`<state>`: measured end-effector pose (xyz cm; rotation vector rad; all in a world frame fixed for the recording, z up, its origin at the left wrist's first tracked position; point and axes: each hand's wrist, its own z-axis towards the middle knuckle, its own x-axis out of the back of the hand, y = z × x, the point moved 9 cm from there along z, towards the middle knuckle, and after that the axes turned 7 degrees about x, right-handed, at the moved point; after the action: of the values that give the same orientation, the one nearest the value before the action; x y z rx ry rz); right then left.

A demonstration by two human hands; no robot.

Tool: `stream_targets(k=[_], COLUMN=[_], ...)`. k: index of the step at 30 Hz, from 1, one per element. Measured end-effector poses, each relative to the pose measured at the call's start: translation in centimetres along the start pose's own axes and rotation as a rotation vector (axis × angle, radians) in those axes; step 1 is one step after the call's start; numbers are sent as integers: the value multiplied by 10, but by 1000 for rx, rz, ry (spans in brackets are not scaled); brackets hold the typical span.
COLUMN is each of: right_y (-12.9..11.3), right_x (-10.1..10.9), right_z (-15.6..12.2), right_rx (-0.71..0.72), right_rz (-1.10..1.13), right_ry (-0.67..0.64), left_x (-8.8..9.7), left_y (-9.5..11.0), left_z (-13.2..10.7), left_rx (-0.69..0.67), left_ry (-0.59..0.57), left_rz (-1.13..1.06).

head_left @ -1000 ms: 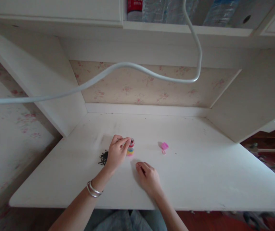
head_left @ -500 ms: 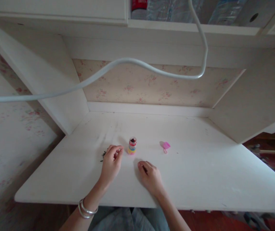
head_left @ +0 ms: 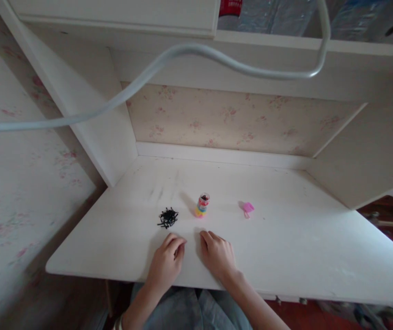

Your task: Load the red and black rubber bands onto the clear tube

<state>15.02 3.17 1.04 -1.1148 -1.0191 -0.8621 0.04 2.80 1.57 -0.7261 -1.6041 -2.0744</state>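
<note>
My left hand [head_left: 168, 257] is close to the desk's front edge, its thumb and fingertips pressed together; whatever may be between them is hidden. Just beyond it lies a loose pile of small black bands [head_left: 168, 217]. Curled on the desktop, my right hand [head_left: 218, 253] has its fingertips turned under, so its inside cannot be seen. Between and beyond the hands stands a small clear jar [head_left: 202, 206], upright and uncapped, with red, blue, yellow and pink layers and something dark at its mouth. To its right lies a pink lid-like piece [head_left: 248, 207] with a loop. Neither hand touches these things.
The white desktop [head_left: 306, 247] has side panels left and right. A thick pale cable [head_left: 196, 49] hangs across the upper view, in front of the shelf. Plastic bottles [head_left: 261, 16] stand on the shelf above.
My left hand has drawn back from beside the jar toward the desk's front edge, uncovering the black pile. My right hand stays resting in place. The view has shifted slightly.
</note>
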Motion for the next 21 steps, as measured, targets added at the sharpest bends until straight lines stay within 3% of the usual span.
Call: stream_targets(k=[5,11,21], right_y=[-38,-64,-75], right_x=[-10,-16,-23], right_z=[24,64,79], right_rx=[9,60,117], right_rz=[50,40,70], right_ry=[-40,-82,-77], left_x=[15,28,29], left_y=[-19,-48,-44], left_z=[3,1,4], left_rx=[71,259,250], left_ry=[106,168,136], left_rz=[-134,-290,-362])
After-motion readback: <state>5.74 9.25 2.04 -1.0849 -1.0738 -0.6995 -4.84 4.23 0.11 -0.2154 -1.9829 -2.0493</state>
